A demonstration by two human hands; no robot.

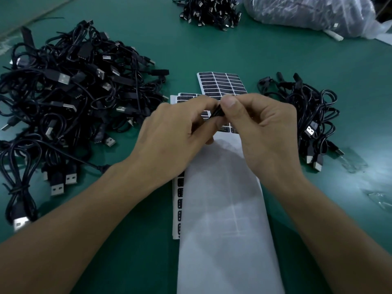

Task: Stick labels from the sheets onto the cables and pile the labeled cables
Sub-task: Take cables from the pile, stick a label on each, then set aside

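Both hands pinch one small black cable part (218, 112) between thumbs and fingertips above the label sheets — the left hand (171, 132) and the right hand (262, 128) meet at its two sides, fingers closed tight on it. Whether a label is already wrapped on cannot be told; the fingers hide it. The piece looks short and dark, its long axis running roughly left to right between the hands. Under them lies a sheet of dark, glossy rectangular labels (220, 83), with white backing paper (222, 209) trailing toward the person. The small cable pile (305, 115) lies just right of the right hand, likely the labeled stack — the larger tangle (70, 96) of thin, rubbery cords with metal plugs sits left on the green table (212, 49).
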